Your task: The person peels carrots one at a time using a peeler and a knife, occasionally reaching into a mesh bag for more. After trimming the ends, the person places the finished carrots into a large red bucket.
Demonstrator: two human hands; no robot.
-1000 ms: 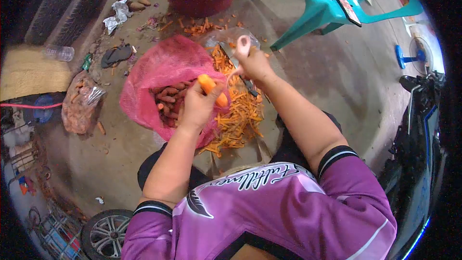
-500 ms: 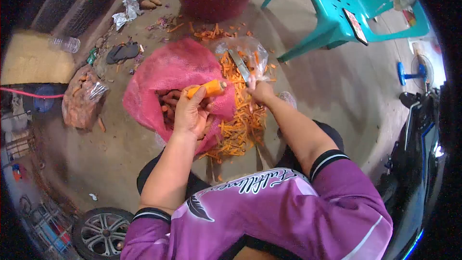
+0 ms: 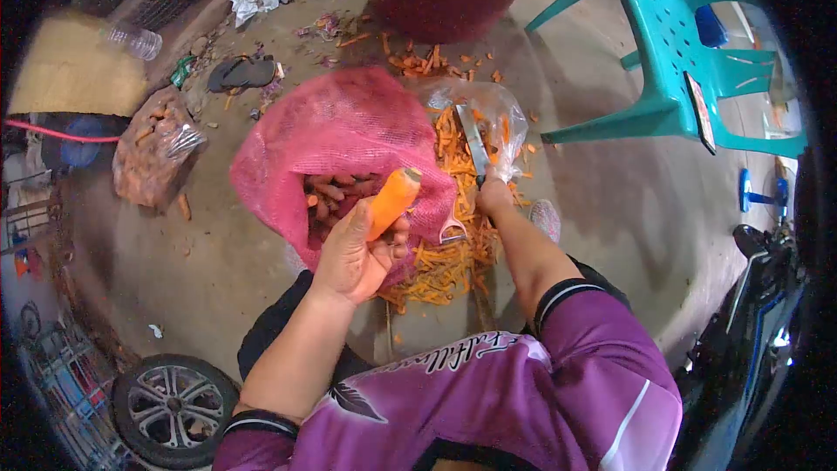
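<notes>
The peeled, bright orange, elongated root [image 3: 394,202] lies between the thumb and curled fingers of the left hand [image 3: 359,255], its darker cut end pointing up and away from the palm. It is held above the opening of the pink mesh sack [image 3: 336,126], which contains reddish-brown unpeeled roots [image 3: 336,194]. Beyond the sack's right side, the right hand [image 3: 495,198] is closed around the handle of the long, straight metal-bladed knife [image 3: 472,138], beside the clear plastic bag [image 3: 508,122] and over scattered orange peelings [image 3: 445,275].

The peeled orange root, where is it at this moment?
In the head view, the peeled orange root is near the centre, held in the left hand, by the opening of the pink mesh bag.
</notes>
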